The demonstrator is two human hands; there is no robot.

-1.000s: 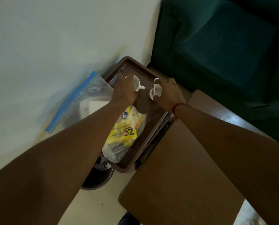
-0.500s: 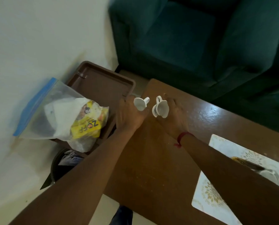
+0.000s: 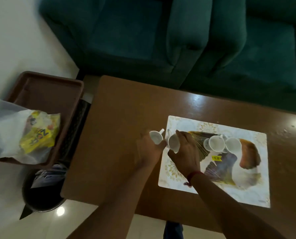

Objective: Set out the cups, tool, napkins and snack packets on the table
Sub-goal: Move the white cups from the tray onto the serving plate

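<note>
My left hand (image 3: 148, 150) holds a small white cup (image 3: 156, 136) above the brown table (image 3: 119, 118), just left of a patterned placemat (image 3: 254, 185). My right hand (image 3: 185, 152) grips a second white cup (image 3: 173, 143) over the mat's left edge. Two more white cups (image 3: 216, 143) (image 3: 233, 145) stand side by side on the mat, right of my hands. A yellow snack packet (image 3: 38, 135) lies inside a clear plastic bag (image 3: 4, 128) on the brown tray (image 3: 57, 94) at the left. Napkins and tool are not discernible.
A dark green sofa (image 3: 178, 40) runs along the table's far side. A dark waste bin (image 3: 42, 192) sits on the floor under the tray's near end, beside the table's left edge.
Both hands carried their cups rightward from the tray, across the table's left part, to the placemat's left edge. The view swung right, bringing the mat and two standing cups into sight.
</note>
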